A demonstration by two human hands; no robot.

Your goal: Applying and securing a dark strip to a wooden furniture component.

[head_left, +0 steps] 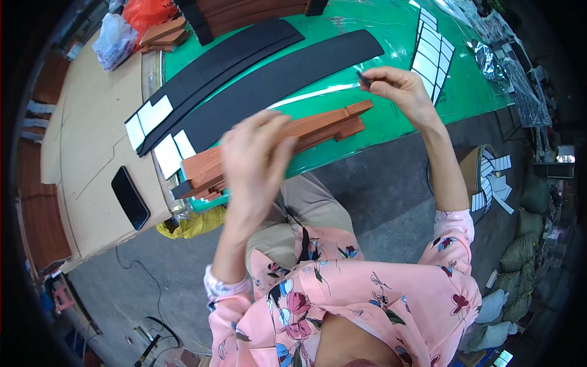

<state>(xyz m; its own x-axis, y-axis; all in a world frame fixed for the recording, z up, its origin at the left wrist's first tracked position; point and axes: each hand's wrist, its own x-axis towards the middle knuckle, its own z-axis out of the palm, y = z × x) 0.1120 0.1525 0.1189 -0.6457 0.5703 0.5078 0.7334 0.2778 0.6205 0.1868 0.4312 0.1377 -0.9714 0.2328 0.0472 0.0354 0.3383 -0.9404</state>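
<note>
Green on the table (474, 70), black on the scrap (364, 79) and strips (281, 73), reddish-brown on the wood (309, 127), black-lined white on the sheet (431, 56), flowery pink on the shirt (361, 284).

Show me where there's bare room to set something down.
Free: the cardboard between the white bag and the phone, and the green tabletop between the right end of the nearer black strip and the white-patched sheet. Crowded: around the left hand, where wooden pieces, that nearer black strip and white pieces lie close together.
</note>
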